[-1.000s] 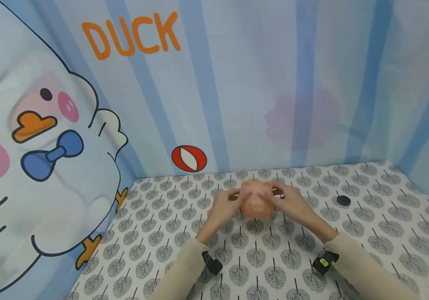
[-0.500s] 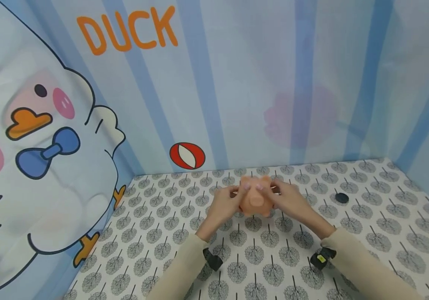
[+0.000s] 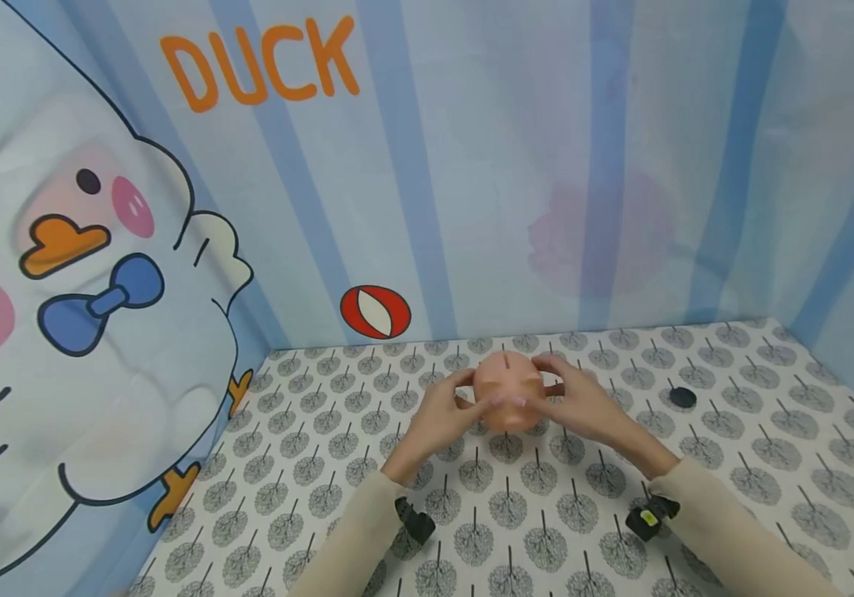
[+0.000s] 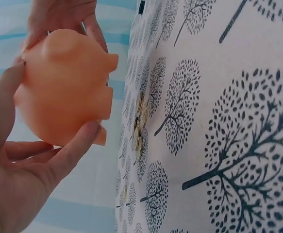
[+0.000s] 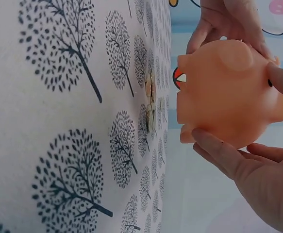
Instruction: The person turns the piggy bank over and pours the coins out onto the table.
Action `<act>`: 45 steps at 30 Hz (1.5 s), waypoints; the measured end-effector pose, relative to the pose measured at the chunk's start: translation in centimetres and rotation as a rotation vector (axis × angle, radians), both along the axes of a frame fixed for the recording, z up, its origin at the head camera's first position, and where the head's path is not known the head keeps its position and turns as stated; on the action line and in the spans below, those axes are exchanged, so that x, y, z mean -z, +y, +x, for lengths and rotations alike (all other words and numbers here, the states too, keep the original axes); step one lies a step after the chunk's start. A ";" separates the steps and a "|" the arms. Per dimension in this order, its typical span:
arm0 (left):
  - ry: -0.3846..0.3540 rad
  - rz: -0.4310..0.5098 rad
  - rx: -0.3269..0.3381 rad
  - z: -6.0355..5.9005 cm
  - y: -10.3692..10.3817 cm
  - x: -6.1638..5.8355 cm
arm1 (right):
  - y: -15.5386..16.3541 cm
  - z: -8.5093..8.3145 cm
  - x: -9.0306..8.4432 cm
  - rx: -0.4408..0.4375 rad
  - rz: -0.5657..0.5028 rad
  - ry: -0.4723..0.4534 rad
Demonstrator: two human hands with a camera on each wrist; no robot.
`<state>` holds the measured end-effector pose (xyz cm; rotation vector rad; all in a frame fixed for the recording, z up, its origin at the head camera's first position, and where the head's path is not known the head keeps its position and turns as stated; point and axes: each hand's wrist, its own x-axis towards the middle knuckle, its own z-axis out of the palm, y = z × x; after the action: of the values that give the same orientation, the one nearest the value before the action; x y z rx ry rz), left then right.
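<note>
Both hands, left hand [image 3: 438, 414] and right hand [image 3: 579, 402], grasp the round peach rubber piggy bank [image 3: 509, 400] with curled fingers; it has turned, slot now upward, above scattered coins [image 4: 139, 127].

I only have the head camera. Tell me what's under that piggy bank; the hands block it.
Observer: The left wrist view shows a small pile of coins lying on the tree-print cloth, below the piggy bank.
Operator: Say whether the pig touches them.
Observer: It does not. The right wrist view shows a clear gap, with its feet pointing at the cloth.
Operator: Report the grip.
Observer: The left hand and right hand each hold one side between thumb and fingers.
</note>
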<state>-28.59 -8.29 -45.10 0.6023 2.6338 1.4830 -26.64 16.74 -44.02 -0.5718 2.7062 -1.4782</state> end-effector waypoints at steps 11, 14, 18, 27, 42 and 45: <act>-0.071 0.096 0.062 0.5 -0.6 -0.1 | -0.2 0.0 1.1 -0.076 -0.117 0.043; -0.070 0.108 0.071 0.5 -0.6 -0.1 | -0.3 0.1 1.1 -0.074 -0.121 0.069; -0.070 0.110 0.072 0.6 -0.6 -0.2 | -0.5 0.1 1.0 -0.068 -0.118 0.078; -0.145 0.036 0.034 0.2 -0.5 0.1 | -0.3 0.2 0.8 -0.041 -0.052 0.046; -0.083 0.010 -0.049 0.0 0.8 -0.3 | -0.3 0.1 0.7 0.065 -0.027 0.052; -0.050 0.006 -0.067 -0.3 1.0 -0.7 | -0.5 0.0 0.4 0.080 -0.041 0.055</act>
<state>-28.94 -7.27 -44.44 0.4757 2.6367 1.5035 -26.66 16.25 -44.47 -0.5200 2.7774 -1.5628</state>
